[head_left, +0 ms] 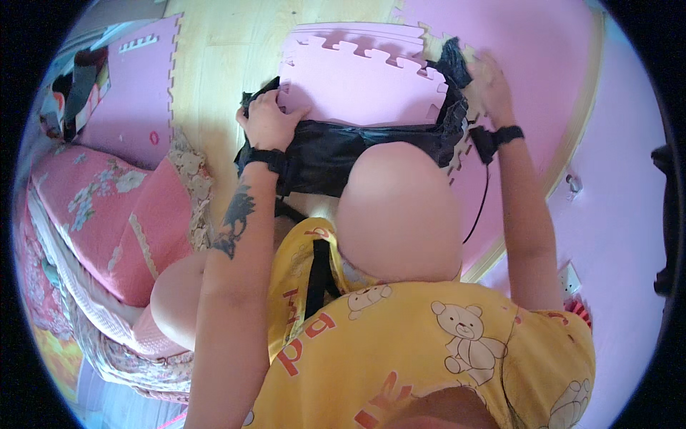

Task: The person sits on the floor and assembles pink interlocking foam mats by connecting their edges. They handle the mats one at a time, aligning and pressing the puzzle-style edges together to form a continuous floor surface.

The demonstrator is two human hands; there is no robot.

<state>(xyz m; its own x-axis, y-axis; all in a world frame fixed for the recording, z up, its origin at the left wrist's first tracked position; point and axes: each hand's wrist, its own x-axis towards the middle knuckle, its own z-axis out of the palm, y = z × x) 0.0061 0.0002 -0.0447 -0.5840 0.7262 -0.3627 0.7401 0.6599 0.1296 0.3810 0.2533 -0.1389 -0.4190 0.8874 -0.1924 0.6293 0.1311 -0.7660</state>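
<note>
A stack of pink interlocking foam mats (364, 82) lies partly inside a black plastic bag (321, 154) on the floor before me. The bag's edges bunch up around the stack's near side and both ends. At the left end, my left hand (270, 118) is closed on the bag's edge, its thumb reaching over toward the mats. My right hand (493, 86) is just beyond the bag's right end, beside its crumpled black corner (451, 64). Its fingers look stretched out but are somewhat blurred, and I see nothing in them.
My bent knee (400, 214) is close against the bag's near side. A bed with a pink flowered cover (107, 207) stands at the left. Pink foam flooring (529, 36) runs along the right wall (622, 200), which has a socket (569, 279). Wood-patterned floor (214, 64) shows at the far left.
</note>
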